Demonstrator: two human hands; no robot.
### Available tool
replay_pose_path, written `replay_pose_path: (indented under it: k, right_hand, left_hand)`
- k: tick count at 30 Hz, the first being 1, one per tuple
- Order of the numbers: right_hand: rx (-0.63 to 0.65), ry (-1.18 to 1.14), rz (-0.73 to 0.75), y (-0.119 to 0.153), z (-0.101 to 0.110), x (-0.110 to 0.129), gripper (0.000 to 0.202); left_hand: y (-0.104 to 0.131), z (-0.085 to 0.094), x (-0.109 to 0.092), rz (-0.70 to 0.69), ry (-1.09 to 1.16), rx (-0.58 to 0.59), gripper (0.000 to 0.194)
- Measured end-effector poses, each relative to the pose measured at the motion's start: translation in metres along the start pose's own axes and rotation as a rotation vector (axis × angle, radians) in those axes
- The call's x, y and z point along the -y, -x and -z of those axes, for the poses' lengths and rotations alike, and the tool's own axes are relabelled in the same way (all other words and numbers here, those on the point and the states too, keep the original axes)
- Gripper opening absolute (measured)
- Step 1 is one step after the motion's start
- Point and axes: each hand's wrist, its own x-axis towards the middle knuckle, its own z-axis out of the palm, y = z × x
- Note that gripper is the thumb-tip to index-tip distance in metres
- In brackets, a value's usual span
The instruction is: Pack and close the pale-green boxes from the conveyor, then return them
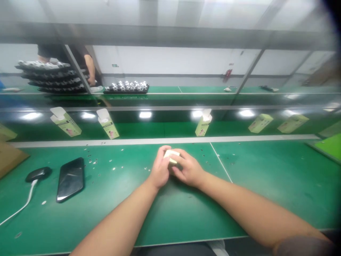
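Note:
Both of my hands meet over the middle of the green table [119,209]. Between them is a small pale yellow-green carton [172,153], mostly covered by my fingers. My left hand [160,169] grips its left side, thumb and fingers pressed against it. From the right, my right hand [189,167] wraps round the carton with its fingers bent over the top and front. Whether the carton's flap is folded in cannot be seen.
Open-topped green cartons [108,124] and closed ones [260,123] stand along the rail behind. A black phone [70,180], a cabled black device [38,174] and a brown box [10,158] lie left. Across, a person [90,67] stands by stacked trays of black-and-white balls [50,76].

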Motion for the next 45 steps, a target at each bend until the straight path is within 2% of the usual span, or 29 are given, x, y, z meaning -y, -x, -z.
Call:
replay_pose_path:
  k: [2,4,6,7,9,11,12,14,16,18,19,21,23,25,27,29,31,33,35,40,43,45]
  right_hand:
    - [-0.016,0.017,-0.065,-0.010,0.005,-0.018,0.049]
    - [-0.155,0.082,-0.164,-0.028,0.013,-0.049,0.045]
    - [-0.331,0.166,-0.296,-0.051,0.021,-0.086,0.047]
    - [-0.355,0.204,-0.387,-0.062,0.024,-0.104,0.049]
    - [-0.286,0.266,-0.549,-0.077,0.030,-0.133,0.057]
    - [-0.213,0.302,-0.630,-0.081,0.035,-0.148,0.065]
    - [-0.207,0.326,-0.620,-0.080,0.039,-0.152,0.068]
    - [-0.290,0.406,-0.537,-0.070,0.048,-0.155,0.068]
    - [-0.489,0.507,-0.487,-0.056,0.062,-0.159,0.071]
    - [-0.717,0.518,-0.560,-0.043,0.078,-0.169,0.084]
    - [-0.785,0.455,-0.640,-0.037,0.086,-0.176,0.093]
    - [-0.818,0.199,-0.806,-0.028,0.096,-0.189,0.103]
    - [-0.811,-0.051,-0.916,-0.021,0.099,-0.198,0.092]
    - [-0.890,-0.158,-0.967,-0.014,0.097,-0.200,0.070]
    - [-1.018,-0.169,-0.982,-0.009,0.090,-0.195,0.058]
    - [-1.119,-0.206,-0.988,-0.003,0.080,-0.183,0.058]
    - [-1.167,-0.253,-0.986,0.002,0.068,-0.165,0.060]
    - [-1.145,-0.276,-0.961,0.005,0.055,-0.142,0.063]
    - [-1.047,-0.255,-0.904,0.005,0.041,-0.114,0.066]
    - [-0.695,-0.217,-0.742,-0.007,-0.008,-0.039,0.076]
    - [-0.493,-0.340,-0.664,-0.015,-0.040,-0.002,0.074]
    - [-0.394,-0.489,-0.601,-0.020,-0.057,0.014,0.069]
  left_hand:
    - [-0.003,0.002,0.010,0.001,-0.039,-0.061,0.044]
    - [-0.009,0.004,0.020,0.037,-0.073,-0.101,0.050]
    - [-0.014,0.005,0.028,0.082,-0.111,-0.090,0.051]
    - [-0.015,0.006,0.030,0.092,-0.135,-0.067,0.050]
    - [-0.016,0.006,0.031,0.084,-0.185,-0.012,0.045]
    - [-0.015,0.006,0.028,0.082,-0.227,0.020,0.042]
    - [-0.014,0.006,0.027,0.093,-0.239,0.025,0.041]
    - [-0.013,0.006,0.024,0.125,-0.245,0.019,0.040]
    - [-0.013,0.005,0.022,0.146,-0.244,0.020,0.040]
    - [-0.015,0.004,0.021,0.136,-0.255,0.042,0.039]
    - [-0.016,0.003,0.020,0.123,-0.268,0.059,0.039]
    - [-0.016,0.004,0.018,0.095,-0.302,0.088,0.037]
    - [-0.017,0.005,0.017,0.085,-0.325,0.098,0.037]
    - [-0.016,0.007,0.016,0.097,-0.319,0.096,0.037]
    - [-0.016,0.008,0.016,0.119,-0.284,0.083,0.038]
    - [-0.016,0.009,0.018,0.139,-0.235,0.066,0.040]
    - [-0.016,0.010,0.021,0.148,-0.189,0.053,0.041]
    - [-0.016,0.010,0.023,0.145,-0.161,0.047,0.042]
    - [-0.016,0.010,0.024,0.136,-0.144,0.048,0.044]
    - [-0.009,0.009,0.022,0.064,-0.079,0.017,0.054]
    - [-0.002,0.011,0.015,-0.024,0.008,-0.028,0.061]
    - [0.001,0.014,0.010,-0.032,0.020,-0.071,0.066]
